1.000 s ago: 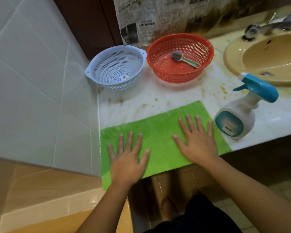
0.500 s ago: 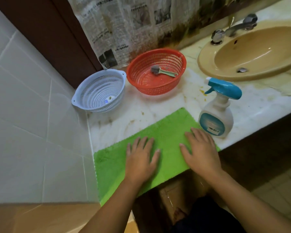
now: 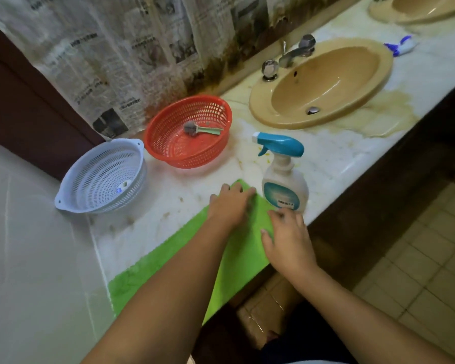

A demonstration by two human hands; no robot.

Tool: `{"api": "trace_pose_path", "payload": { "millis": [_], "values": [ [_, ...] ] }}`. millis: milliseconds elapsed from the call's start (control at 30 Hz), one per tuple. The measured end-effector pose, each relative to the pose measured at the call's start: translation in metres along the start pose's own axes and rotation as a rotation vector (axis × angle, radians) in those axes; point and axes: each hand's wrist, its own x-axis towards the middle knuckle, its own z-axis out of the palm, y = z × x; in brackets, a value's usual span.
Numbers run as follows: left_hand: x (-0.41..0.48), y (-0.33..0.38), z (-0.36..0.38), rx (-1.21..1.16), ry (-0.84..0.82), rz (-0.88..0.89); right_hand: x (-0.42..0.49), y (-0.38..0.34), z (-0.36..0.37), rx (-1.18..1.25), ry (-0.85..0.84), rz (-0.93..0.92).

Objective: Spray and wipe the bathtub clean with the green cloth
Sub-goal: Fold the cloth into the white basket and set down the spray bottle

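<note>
1. Pale wall tiles (image 3: 24, 232) were seen at the far left of the frame.
2. A white colander (image 3: 103, 177) was set at centre left on the marble counter (image 3: 339, 153), just beside a red basket (image 3: 189, 130).
3. A small brush (image 3: 201, 128) was laid inside the red basket. Sheets of newspaper (image 3: 116, 48) were hung behind both, across the upper left.
4. The green cloth (image 3: 242, 258) was spread flat along the counter's near edge, from lower left towards the centre, with its near side hanging over the edge.
5. The left hand (image 3: 229, 203) was laid on the cloth's far corner. Its fingers were blurred, so it could not be told whether the corner was pinched or only touched.
6. The right hand (image 3: 286, 240) was rested on the cloth's right edge, with fingers spread and fairly straight and nothing gripped.
7. A spray bottle (image 3: 284, 179) with a blue trigger head was stood upright just past the right hand's fingertips, at the cloth's right edge.
8. A tan sink (image 3: 323, 82) with a metal tap (image 3: 294, 52) was seen at upper right, with yellowish stains on the counter around it.
9. Floor tiles (image 3: 418, 258) were seen at lower right.
</note>
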Motion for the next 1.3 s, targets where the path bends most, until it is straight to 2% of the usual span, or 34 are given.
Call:
{"api": "trace_pose_path", "payload": {
  "millis": [167,300,400,500,633,733,800,900,1100,1200,1300],
  "values": [
    [0.0,-0.003,0.005,-0.15,0.07,-0.047,0.002,-0.007,-0.002,0.047,-0.014,-0.025],
    [-0.024,-0.016,0.015,-0.577,0.219,-0.115,0.002,-0.013,-0.008,0.208,-0.032,-0.106],
    [-0.058,-0.032,0.02,-0.785,0.319,-0.237,-0.001,-0.03,-0.014,0.384,-0.172,-0.172],
    [-0.098,-0.044,0.024,-1.115,0.357,-0.381,-0.003,-0.053,-0.015,0.465,-0.265,-0.291],
    [-0.14,-0.053,0.034,-1.445,0.472,-0.637,-0.007,-0.078,-0.011,0.488,-0.432,-0.423],
    [-0.17,-0.052,0.039,-1.638,0.567,-0.784,-0.006,-0.093,-0.004,0.516,-0.632,-0.478],
    [-0.185,-0.049,0.044,-1.651,0.64,-0.872,0.002,-0.1,-0.001,0.525,-0.7,-0.493],
    [-0.201,-0.037,0.057,-1.521,0.684,-1.025,0.028,-0.114,0.006,0.426,-0.671,-0.625],
    [-0.209,0.009,0.07,-0.997,0.443,-1.149,0.09,-0.153,0.039,0.097,-0.656,-1.005],
    [-0.205,0.031,0.066,-0.915,0.399,-1.245,0.102,-0.171,0.053,-0.122,-0.742,-1.224],
    [-0.199,0.039,0.065,-0.87,0.371,-1.335,0.106,-0.18,0.059,-0.273,-0.744,-1.319]
  ]
}}
